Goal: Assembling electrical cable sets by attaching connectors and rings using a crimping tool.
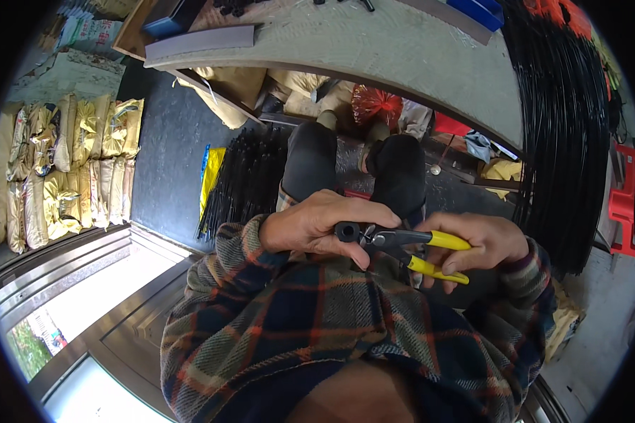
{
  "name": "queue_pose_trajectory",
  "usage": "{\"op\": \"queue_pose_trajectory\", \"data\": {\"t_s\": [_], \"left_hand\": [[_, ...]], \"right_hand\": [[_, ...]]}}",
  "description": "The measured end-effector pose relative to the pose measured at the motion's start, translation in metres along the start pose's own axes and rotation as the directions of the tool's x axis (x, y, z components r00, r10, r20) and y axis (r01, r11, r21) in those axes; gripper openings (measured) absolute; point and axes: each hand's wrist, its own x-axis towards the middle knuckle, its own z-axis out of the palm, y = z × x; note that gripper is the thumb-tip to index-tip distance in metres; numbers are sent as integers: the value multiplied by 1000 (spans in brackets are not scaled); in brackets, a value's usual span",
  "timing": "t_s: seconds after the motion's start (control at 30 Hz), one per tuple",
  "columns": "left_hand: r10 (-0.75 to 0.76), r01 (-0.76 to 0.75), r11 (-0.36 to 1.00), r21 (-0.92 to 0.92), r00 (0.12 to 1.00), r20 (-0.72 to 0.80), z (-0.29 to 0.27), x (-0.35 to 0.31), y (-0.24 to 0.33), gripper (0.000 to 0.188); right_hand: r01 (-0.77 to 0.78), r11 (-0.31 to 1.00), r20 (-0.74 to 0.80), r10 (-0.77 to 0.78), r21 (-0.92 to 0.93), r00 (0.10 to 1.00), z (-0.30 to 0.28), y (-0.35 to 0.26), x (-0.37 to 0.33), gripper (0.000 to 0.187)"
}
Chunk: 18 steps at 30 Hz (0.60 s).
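Between the thumb and fingers of my left hand [324, 224] is a small black tubular part [346, 231], its round open end facing up. My right hand [476, 243] grips the yellow handles of a pair of cutting pliers [395, 238]. The dark jaws of the pliers meet a small piece at the side of the black part, close to my left fingertips; the exact contact is too small to make out. The handles stand somewhat apart. Both hands are in front of my lap.
A workbench [374, 42] curves across ahead, with a blue tray [476, 10] at its far edge. Long black strands [568, 134] hang at the right, beside a red stool [624, 201]. More black strands [243, 176] stand left of my legs. Wrapped bundles [70, 190] are stacked far left.
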Motion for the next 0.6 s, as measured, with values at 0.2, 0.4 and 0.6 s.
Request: {"op": "queue_pose_trajectory", "data": {"t_s": [0.2, 0.4, 0.6], "left_hand": [[-35, 53, 996, 71, 971, -236, 8, -5, 0, 63], [1, 49, 985, 165, 957, -290, 11, -5, -4, 61], [-32, 92, 989, 117, 898, -439, 12, -9, 1, 56]], "right_hand": [[-301, -55, -160, -748, -952, 644, 20, 7, 16, 50], [-462, -70, -243, -776, -884, 582, 22, -13, 23, 45], [-396, -17, -256, -737, -918, 626, 13, 4, 36, 42]]}}
